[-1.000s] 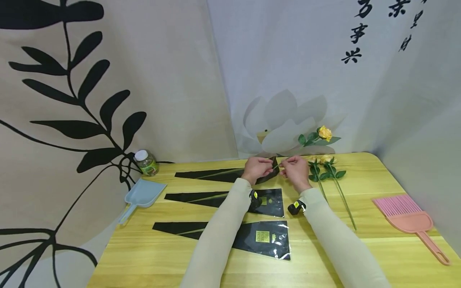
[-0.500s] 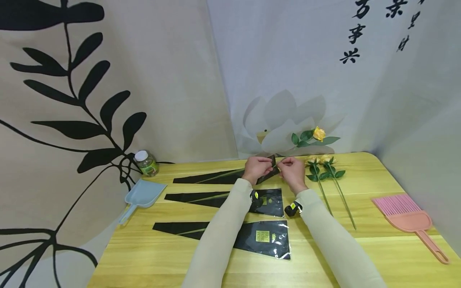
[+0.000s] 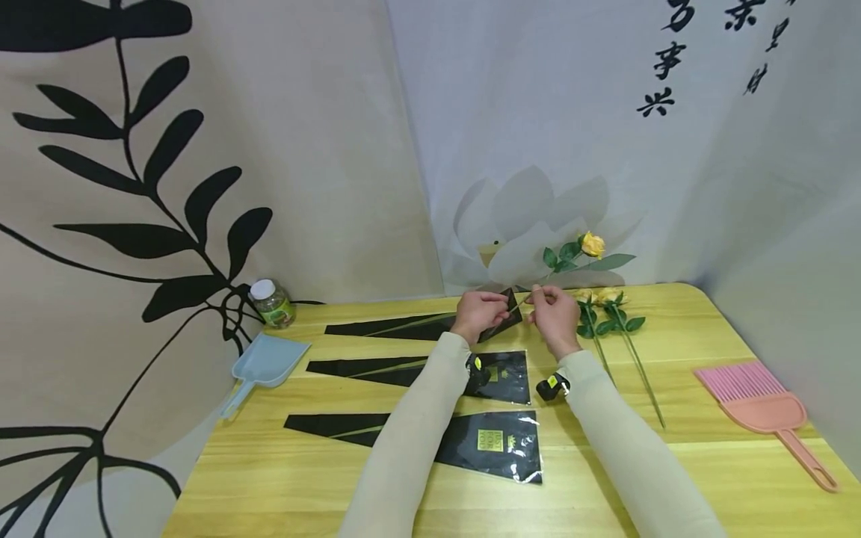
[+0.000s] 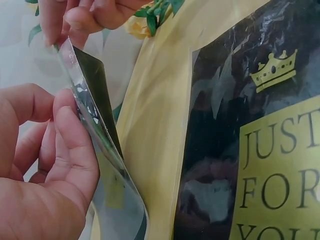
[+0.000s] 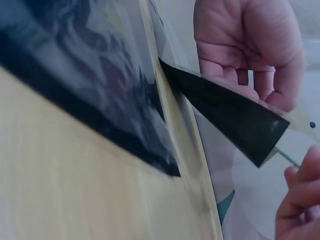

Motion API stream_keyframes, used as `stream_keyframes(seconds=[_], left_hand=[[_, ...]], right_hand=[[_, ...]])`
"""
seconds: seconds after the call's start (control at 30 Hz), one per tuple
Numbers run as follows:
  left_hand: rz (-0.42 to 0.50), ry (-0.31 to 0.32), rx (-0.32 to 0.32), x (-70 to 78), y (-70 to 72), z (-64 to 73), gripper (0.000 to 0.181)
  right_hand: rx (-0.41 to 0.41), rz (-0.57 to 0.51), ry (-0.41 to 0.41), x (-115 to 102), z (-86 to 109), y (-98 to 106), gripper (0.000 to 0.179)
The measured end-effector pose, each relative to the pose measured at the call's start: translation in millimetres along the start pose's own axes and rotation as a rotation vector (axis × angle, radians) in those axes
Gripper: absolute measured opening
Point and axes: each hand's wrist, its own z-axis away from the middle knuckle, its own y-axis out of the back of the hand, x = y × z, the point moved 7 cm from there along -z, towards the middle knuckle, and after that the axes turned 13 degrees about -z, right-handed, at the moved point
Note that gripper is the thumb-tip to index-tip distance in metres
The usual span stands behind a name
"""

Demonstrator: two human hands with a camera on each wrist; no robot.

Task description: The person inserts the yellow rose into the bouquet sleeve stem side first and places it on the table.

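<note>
At the back of the table my left hand (image 3: 479, 314) pinches the mouth edge of a black flower sleeve (image 3: 383, 327), whose wide end is lifted and opened out. My right hand (image 3: 554, 320) pinches the stem of a yellow rose (image 3: 593, 245) just right of that mouth. The rose's stem (image 5: 286, 156) enters the sleeve, and a green line of it shows through the film in the left wrist view. Its bloom and leaves stand up beyond my right hand. Two more sleeves, the middle one (image 3: 513, 377) and the front one (image 3: 464, 441), lie flat nearer me.
Two yellow roses (image 3: 628, 347) lie on the table right of my right hand. A pink dustpan (image 3: 767, 415) lies at the right edge. On the left are a blue dustpan (image 3: 269, 362) and a jar with a white lid (image 3: 273, 305). A printed curtain (image 3: 323, 149) hangs behind.
The rose has moved a little leftward, towards the sleeve. My right hand went left with it, then back right along the stem. The left hand has stayed at the sleeve's mouth.
</note>
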Motion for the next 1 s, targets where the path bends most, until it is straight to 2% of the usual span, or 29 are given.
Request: stream_keyframes(seconds=[0.17,0.37,0.67,0.87,1.0], left_hand=[[0.006,0.013,-0.003,-0.7,-0.2,-1.1,0.013],[0.003,0.023,-0.007,-1.7,0.3,-3.8,0.012],[0.004,0.005,-0.021,-0.1,0.1,-1.0,0.011],[0.004,0.006,-0.017,-0.4,-0.2,0.4,0.011],[0.005,-0.006,-0.013,2.0,-0.1,1.4,0.011]], right_hand=[[0.024,-0.060,-0.019,-1,-1.4,6,0.029],[0.078,-0.059,0.026,-7,-4.0,14,0.035],[0.068,-0.127,0.007,-6,-5.5,19,0.020],[0.047,-0.099,-0.019,-2,-3.5,18,0.024],[0.024,-0.125,-0.056,5,-2.6,16,0.026]])
